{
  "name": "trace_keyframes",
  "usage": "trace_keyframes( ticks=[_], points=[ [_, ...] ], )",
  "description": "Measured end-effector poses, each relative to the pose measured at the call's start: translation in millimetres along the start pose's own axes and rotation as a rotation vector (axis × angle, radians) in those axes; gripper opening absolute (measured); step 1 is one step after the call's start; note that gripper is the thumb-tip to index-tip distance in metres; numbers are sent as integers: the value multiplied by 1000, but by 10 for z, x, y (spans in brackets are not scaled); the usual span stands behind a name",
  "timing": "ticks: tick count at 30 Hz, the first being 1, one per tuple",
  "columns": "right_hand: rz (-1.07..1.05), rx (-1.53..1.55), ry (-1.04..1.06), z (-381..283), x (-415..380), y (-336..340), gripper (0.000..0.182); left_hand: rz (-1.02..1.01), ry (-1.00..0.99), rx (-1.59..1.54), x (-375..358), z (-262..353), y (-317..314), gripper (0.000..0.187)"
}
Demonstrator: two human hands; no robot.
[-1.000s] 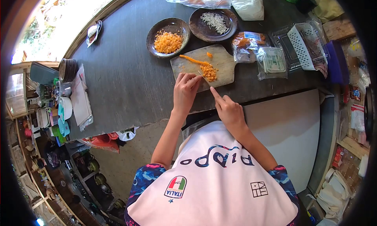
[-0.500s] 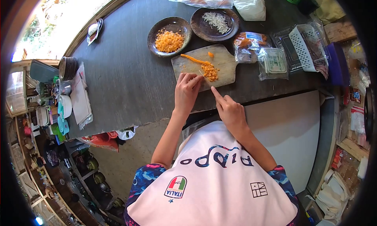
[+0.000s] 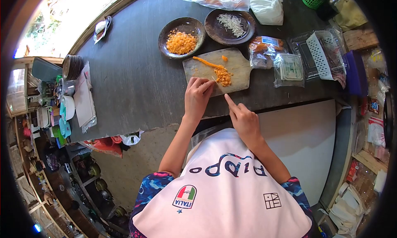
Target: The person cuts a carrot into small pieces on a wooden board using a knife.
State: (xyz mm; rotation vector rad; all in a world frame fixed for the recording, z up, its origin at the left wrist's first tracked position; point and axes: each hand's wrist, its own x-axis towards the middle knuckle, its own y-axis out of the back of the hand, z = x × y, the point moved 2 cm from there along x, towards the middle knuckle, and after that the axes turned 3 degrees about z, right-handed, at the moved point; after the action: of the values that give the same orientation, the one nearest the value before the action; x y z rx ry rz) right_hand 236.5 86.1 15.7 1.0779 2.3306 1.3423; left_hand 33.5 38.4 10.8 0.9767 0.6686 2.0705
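A wooden cutting board lies near the table's front edge, carrying a small heap of chopped orange pieces and a long orange strip. At the board's near edge is my left hand, fingers pinched together; what they hold is hidden. My right hand is closed just in front of the board, index finger stretched forward. It appears to grip a knife, whose thin blade shows almost edge-on between my hands; the handle is hidden. Beyond the board stands a dark plate of orange pieces.
Another dark plate holds white shreds. Plastic bags lie at the back. Right of the board are packaged goods, a clear packet and a white perforated basket. Stacked bowls stand at the left end.
The view has shifted slightly, moving the table things a little right and down. Both hands stay in nearly the same place and pose.
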Motion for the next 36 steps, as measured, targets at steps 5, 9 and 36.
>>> trace_keyframes(
  ticks=[5, 9, 36],
  points=[
    [-22, -55, -7, -12, -31, -5, 60, -2, -11, 32, -1, 11, 1, 21],
    [-3, -70, 0, 19, 32, -113, 60, -9, 39, 36, -13, 55, 13, 22],
    [12, -62, 21, 31, 3, -84, 59, 21, 33, 33, -26, 67, 14, 18]
  ],
)
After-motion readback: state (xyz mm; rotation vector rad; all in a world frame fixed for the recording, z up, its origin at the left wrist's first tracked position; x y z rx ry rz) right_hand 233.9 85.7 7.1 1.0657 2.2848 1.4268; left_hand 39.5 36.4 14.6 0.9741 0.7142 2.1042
